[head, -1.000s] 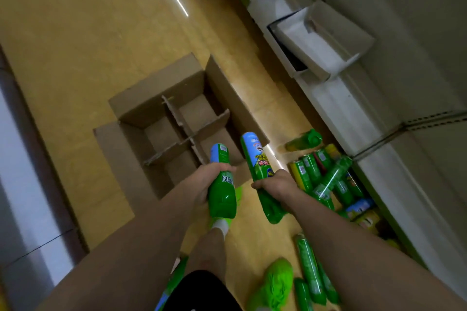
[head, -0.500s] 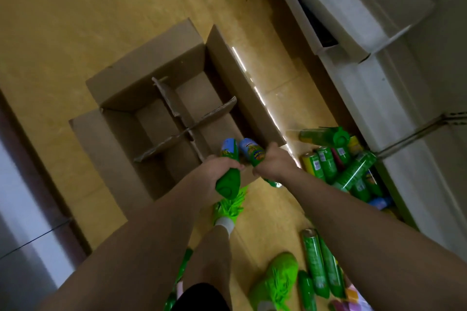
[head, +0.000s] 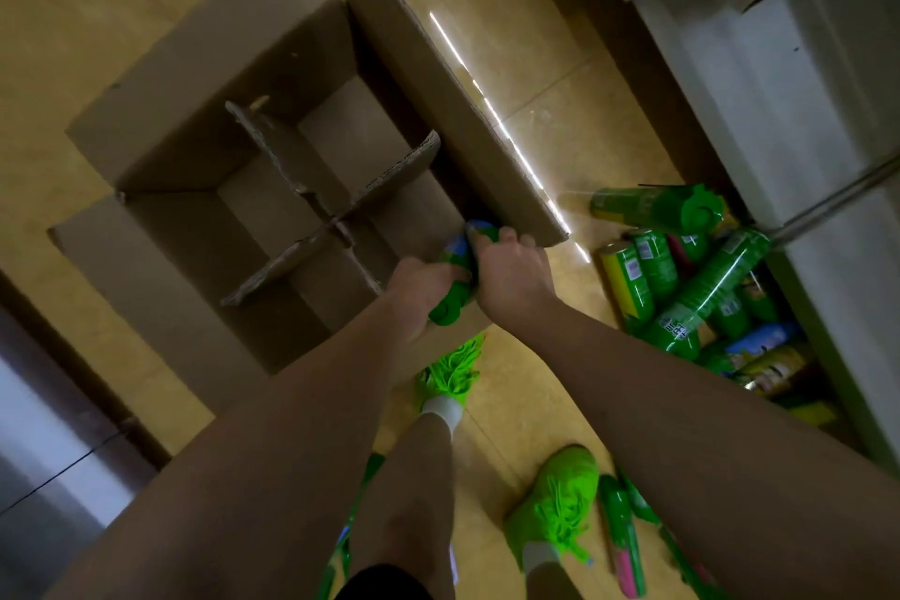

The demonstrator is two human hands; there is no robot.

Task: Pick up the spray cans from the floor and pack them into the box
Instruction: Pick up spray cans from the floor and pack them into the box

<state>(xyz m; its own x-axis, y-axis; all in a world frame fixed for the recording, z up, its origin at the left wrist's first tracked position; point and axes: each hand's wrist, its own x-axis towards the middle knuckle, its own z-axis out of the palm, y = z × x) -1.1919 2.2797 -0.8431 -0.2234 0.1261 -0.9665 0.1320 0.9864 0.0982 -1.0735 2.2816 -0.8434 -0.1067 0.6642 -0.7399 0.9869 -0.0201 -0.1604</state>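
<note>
- The left hand (head: 419,280) is wrapped round a green spray can (head: 450,295); its long axis runs from the cap end nearest the person to the blue end, which points away and down into the box (head: 272,190).
- The right hand (head: 511,278) is curled beside it (its own can is mostly hidden, so what it grasps I cannot tell for sure).
- Both hands sit at the near-right compartment, under the right flap (head: 438,88).
- More cans (head: 682,278) lie piled on the floor, to the right.

Cardboard dividers (head: 311,190) split the open box (head: 204,112).
</note>
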